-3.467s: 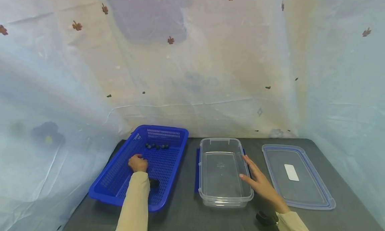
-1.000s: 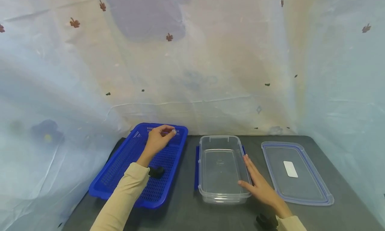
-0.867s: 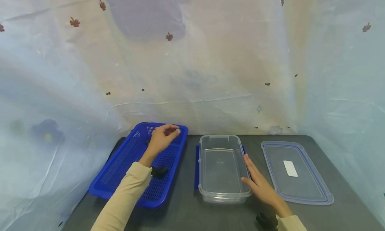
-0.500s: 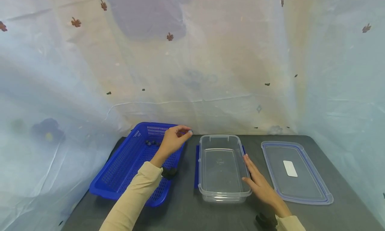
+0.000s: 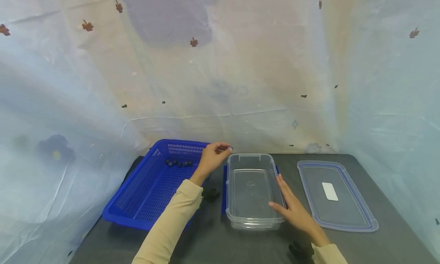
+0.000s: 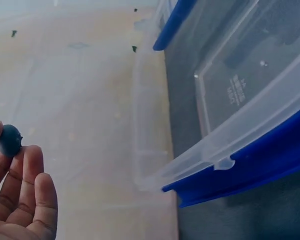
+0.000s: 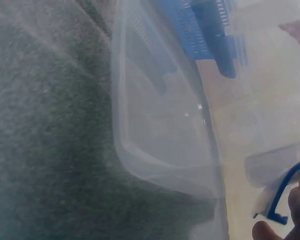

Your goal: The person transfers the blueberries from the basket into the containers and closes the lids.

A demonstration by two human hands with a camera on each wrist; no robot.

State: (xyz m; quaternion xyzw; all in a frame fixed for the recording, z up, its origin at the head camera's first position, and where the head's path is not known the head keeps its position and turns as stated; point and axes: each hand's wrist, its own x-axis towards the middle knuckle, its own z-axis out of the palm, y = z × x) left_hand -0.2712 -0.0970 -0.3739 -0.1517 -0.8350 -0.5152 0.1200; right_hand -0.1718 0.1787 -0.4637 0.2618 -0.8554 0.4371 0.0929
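Observation:
My left hand point(image 5: 212, 157) pinches a blueberry point(image 6: 9, 140) between thumb and fingertips. In the head view it hovers over the gap between the blue basket point(image 5: 132, 203) and the clear plastic container point(image 5: 252, 195), near the container's far left corner. Several more blueberries point(image 5: 179, 164) lie in the far part of the basket. My right hand point(image 5: 295, 208) rests with fairly straight fingers along the container's right rim, thumb apart and over the near right part. In the right wrist view its fingertips are beside a blue clip flap point(image 7: 280, 197) on the container's side.
A clear lid point(image 5: 347, 214) with a blue seal and a white label point(image 5: 330, 191) lies flat right of the container. A blue side flap point(image 5: 224, 191) hangs out on the container's left. All stand on a dark grey table point(image 5: 237, 246) before a patterned curtain point(image 5: 220, 73).
The left hand has risen from inside the basket and moved right past its rim with a blueberry between its fingertips. The right hand has stayed at the container's right side.

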